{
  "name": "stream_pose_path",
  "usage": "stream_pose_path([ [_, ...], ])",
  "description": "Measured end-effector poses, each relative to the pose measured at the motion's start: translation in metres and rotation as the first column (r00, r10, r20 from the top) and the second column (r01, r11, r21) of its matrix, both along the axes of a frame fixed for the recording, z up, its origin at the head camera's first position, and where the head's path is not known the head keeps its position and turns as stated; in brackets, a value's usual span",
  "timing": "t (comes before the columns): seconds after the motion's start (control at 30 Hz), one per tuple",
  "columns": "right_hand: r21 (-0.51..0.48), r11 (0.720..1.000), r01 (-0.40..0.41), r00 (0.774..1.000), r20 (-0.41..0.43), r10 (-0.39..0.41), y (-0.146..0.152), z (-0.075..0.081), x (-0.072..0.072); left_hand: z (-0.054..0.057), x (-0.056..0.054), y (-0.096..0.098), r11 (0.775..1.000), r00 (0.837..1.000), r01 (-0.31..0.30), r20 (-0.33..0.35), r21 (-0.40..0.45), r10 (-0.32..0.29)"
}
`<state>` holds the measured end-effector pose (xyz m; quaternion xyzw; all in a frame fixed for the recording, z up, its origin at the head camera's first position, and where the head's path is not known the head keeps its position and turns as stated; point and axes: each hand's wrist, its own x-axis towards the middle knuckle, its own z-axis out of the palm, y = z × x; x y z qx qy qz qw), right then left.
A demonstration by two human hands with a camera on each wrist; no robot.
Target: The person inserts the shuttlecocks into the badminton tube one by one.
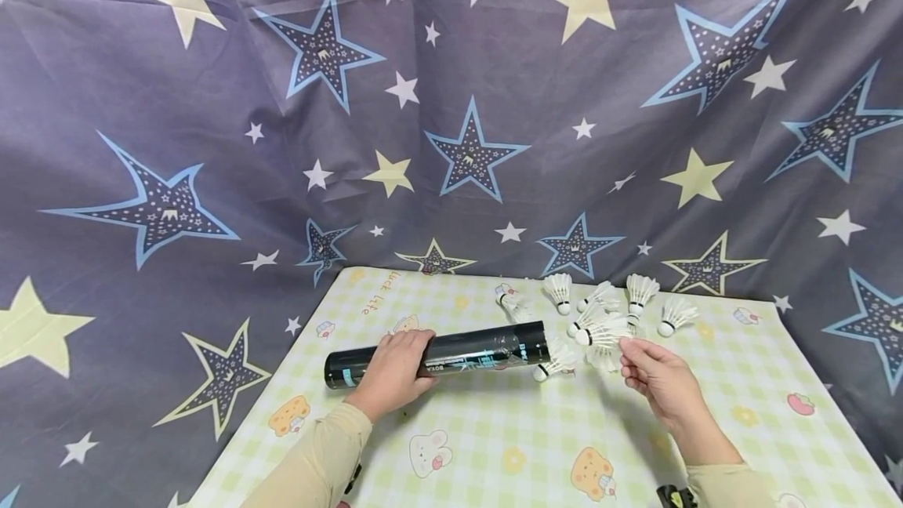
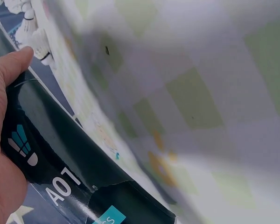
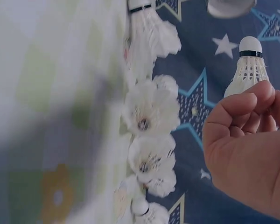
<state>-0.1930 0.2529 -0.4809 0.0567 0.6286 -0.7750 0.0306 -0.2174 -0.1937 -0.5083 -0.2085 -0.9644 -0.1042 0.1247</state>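
My left hand [image 1: 397, 371] grips a black shuttlecock tube [image 1: 480, 350] around its left half, holding it tilted slightly up to the right above the table. White and blue lettering marks the tube [image 2: 60, 140] in the left wrist view. To the right, my right hand [image 1: 663, 386] pinches a white shuttlecock [image 3: 250, 70] by its feather ends between thumb and fingers. Its cork base points left toward the tube's right end, apart from it. In the right wrist view, a pale round tube end [image 3: 231, 7] shows at the top.
Several loose shuttlecocks [image 1: 640, 291] lie at the back right of the table, one [image 1: 557, 359] just below the tube's right end. A green checked cloth [image 1: 515, 422] covers the table. A dark star-patterned curtain [image 1: 395, 132] hangs behind its back edge.
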Motion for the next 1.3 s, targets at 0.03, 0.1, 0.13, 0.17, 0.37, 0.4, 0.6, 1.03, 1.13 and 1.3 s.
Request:
stream_pose_path([
  [0.03, 0.007, 1.000, -0.001, 1.000, -0.003, 0.001, -0.004, 0.001, -0.001, 0.000, 0.000, 0.001, 1.000, 1.000, 0.000, 0.003, -0.005, 0.000],
  [0.1, 0.021, 1.000, -0.009, 1.000, -0.009, 0.009, -0.012, 0.001, -0.001, 0.000, 0.000, 0.004, 1.000, 1.000, 0.002, 0.010, -0.009, -0.002],
  [0.13, 0.029, 0.999, -0.014, 1.000, -0.010, 0.015, -0.016, 0.001, -0.002, 0.000, 0.000, 0.005, 1.000, 1.000, 0.004, 0.012, -0.009, -0.004],
  [0.17, 0.039, 0.999, -0.020, 1.000, -0.008, 0.020, -0.019, 0.001, -0.002, 0.000, 0.000, 0.006, 1.000, 1.000, 0.007, 0.016, -0.007, -0.007],
  [0.37, 0.060, 0.997, -0.052, 0.999, -0.006, 0.053, -0.036, -0.003, -0.004, 0.004, 0.002, 0.014, 1.000, 1.000, 0.017, 0.023, -0.005, -0.017],
  [0.4, 0.062, 0.997, -0.056, 0.998, -0.007, 0.057, -0.038, -0.004, -0.004, 0.004, 0.002, 0.015, 1.000, 1.000, 0.017, 0.023, -0.008, -0.017],
  [0.6, 0.073, 0.994, -0.082, 0.997, -0.008, 0.083, -0.048, -0.006, -0.005, 0.004, 0.002, 0.016, 1.000, 1.000, 0.021, 0.020, -0.010, -0.021],
  [1.03, 0.098, 0.986, -0.134, 0.991, 0.020, 0.133, -0.063, -0.007, -0.005, 0.000, 0.000, 0.016, 1.000, 1.000, 0.020, 0.006, -0.002, -0.020],
  [1.13, 0.113, 0.981, -0.156, 0.988, 0.033, 0.153, -0.064, -0.009, -0.006, -0.001, 0.000, 0.015, 1.000, 1.000, 0.017, 0.000, -0.007, -0.017],
  [1.3, 0.135, 0.972, -0.193, 0.981, 0.037, 0.190, -0.065, -0.014, -0.006, -0.002, -0.001, 0.014, 1.000, 1.000, 0.014, 0.001, -0.004, -0.014],
])
